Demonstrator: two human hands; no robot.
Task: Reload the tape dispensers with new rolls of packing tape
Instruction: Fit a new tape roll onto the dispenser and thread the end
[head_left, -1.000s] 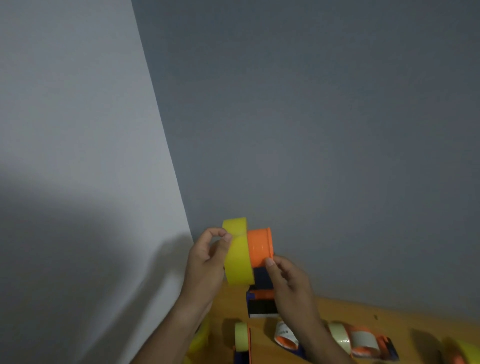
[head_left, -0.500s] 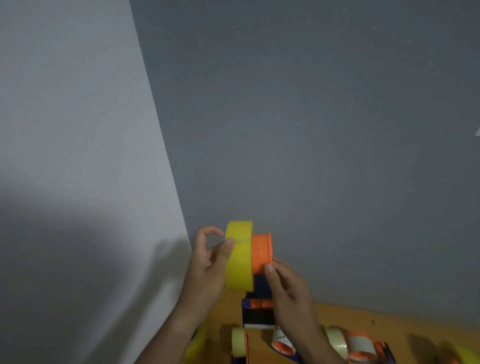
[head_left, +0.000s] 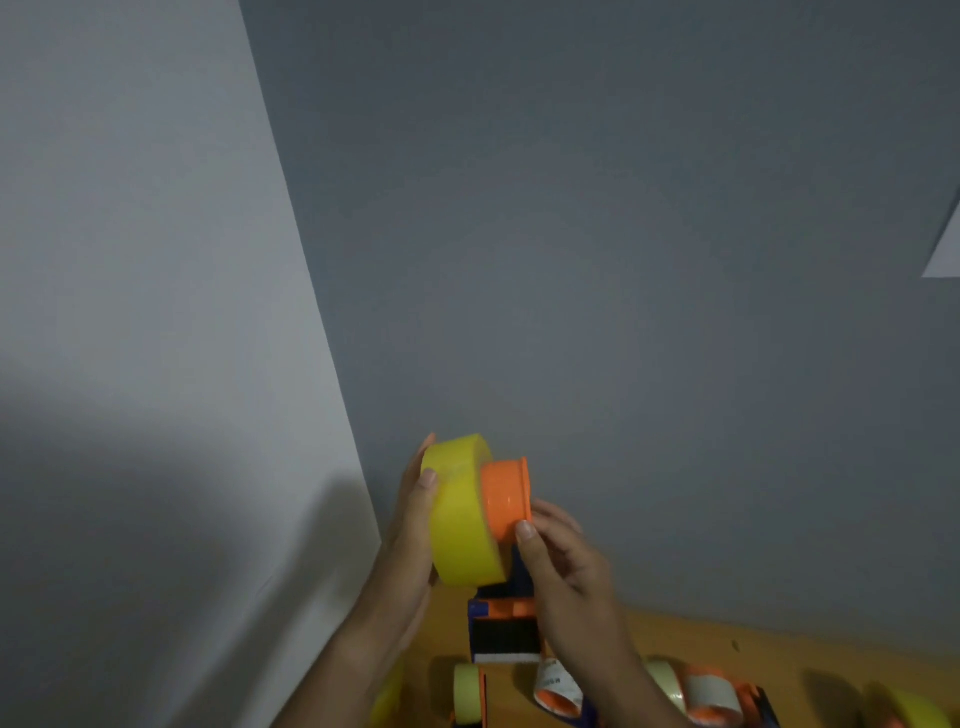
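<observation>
Plain indoor packing corner: bare grey walls (head_left: 623, 260), wooden tabletop (head_left: 779, 654).

Both forearms bare — no sleeves, watch or rings on left hand (head_left: 410, 540) or right hand (head_left: 566, 571) (nails short, unpainted).
</observation>
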